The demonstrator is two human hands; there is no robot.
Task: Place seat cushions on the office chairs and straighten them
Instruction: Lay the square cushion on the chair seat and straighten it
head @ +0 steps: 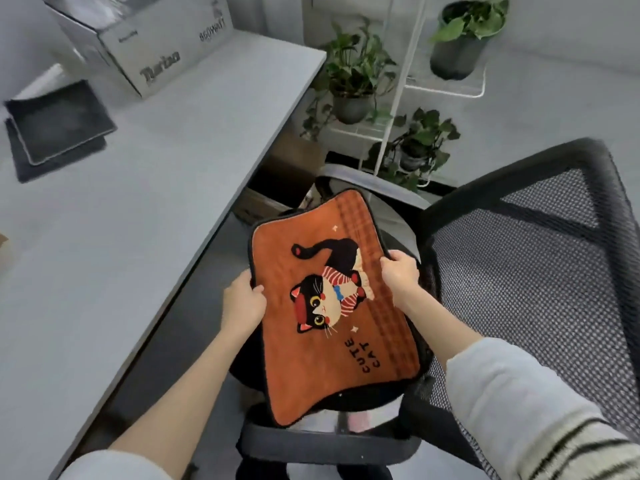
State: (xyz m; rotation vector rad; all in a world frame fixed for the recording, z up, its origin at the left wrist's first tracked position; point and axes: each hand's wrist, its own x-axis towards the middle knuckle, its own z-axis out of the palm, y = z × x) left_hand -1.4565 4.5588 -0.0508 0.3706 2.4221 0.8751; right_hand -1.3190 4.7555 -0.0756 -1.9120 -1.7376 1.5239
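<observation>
Orange plush, cat-embroidered, the seat cushion (332, 306) lies over the seat of the black office chair (519, 271), whose mesh back stands to the right. Your left hand (242, 299) pinches the cushion's left edge and your right hand (398, 275) pinches its right edge, each grip clenched on the fabric. Beside the chair, the grey surface (156, 202) carries a cardboard box (145, 39) and dark folded mats (55, 126).

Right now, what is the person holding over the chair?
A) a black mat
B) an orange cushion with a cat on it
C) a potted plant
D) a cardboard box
B: the left hand and the right hand grip opposite edges of the orange cat cushion above the office chair.
</observation>
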